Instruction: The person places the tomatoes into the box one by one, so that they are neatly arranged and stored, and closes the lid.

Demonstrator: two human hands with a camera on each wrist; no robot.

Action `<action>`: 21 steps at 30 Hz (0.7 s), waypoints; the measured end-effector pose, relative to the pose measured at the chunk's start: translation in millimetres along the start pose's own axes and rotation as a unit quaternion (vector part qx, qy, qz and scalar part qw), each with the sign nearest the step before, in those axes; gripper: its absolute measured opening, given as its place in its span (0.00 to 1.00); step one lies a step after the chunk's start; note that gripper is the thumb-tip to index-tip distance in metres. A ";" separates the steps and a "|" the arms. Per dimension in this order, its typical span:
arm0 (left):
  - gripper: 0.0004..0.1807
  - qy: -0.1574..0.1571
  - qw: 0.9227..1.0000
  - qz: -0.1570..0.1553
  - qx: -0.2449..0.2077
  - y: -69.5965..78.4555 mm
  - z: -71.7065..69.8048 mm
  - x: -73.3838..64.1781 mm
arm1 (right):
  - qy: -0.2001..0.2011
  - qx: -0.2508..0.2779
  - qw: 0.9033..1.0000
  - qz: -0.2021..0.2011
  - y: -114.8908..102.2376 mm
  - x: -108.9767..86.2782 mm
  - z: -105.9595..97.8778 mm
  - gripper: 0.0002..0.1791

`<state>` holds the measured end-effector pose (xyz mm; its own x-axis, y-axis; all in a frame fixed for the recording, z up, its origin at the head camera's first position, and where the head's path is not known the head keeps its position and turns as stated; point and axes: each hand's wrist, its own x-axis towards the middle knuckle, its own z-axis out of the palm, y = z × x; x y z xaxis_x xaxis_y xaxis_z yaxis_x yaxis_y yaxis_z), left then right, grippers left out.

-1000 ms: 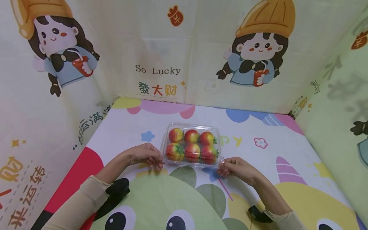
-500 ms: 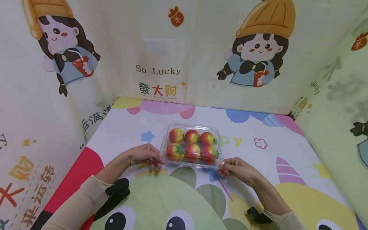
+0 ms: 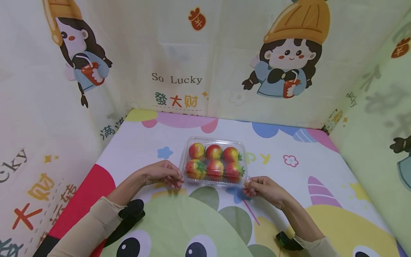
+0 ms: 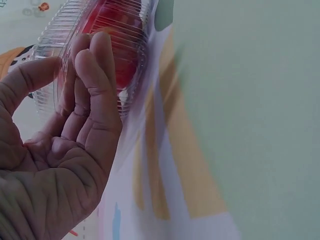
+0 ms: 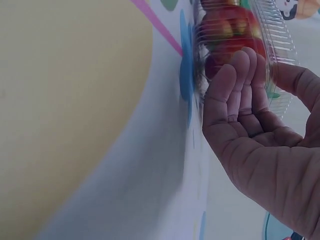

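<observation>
A clear plastic box [image 3: 210, 184] with a closed lid lies on the table, and several red-and-yellow fruits [image 3: 214, 152] with green leaves sit inside in two rows. My left hand [image 3: 163, 174] pinches the rim at its near left corner. At the near right corner, my right hand [image 3: 266, 190] holds the rim between thumb and fingers. In the left wrist view the thumb and curled fingers of the left hand [image 4: 65, 130] meet at the ribbed edge of the box [image 4: 55, 45]. The right wrist view has the right hand [image 5: 265, 130] likewise at the ribbed edge.
A printed cloth [image 3: 273, 134] with cartoon shapes covers the table. Patterned curtains stand behind [image 3: 221, 60] and on both sides. A dark strap [image 3: 131, 214] is on the left wrist and another [image 3: 289, 241] on the right.
The print on the left curtain has shifted to the right and folded. The box and both hands have stayed almost still.
</observation>
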<state>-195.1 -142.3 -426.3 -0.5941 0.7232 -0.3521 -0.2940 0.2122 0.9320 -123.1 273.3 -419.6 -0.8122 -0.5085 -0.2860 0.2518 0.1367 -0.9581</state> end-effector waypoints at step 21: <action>0.14 0.042 0.998 0.001 0.041 3.5 -6.1 -5.0 | 0.077 -0.092 0.993 -0.003 -3.9 -6.6 0.1 0.21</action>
<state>-197.7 -149.2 -421.8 -0.6559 0.6671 -0.3533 -0.2332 0.2661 0.9353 -118.7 276.0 -414.0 -0.8881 -0.3748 -0.2660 0.1581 0.2944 -0.9425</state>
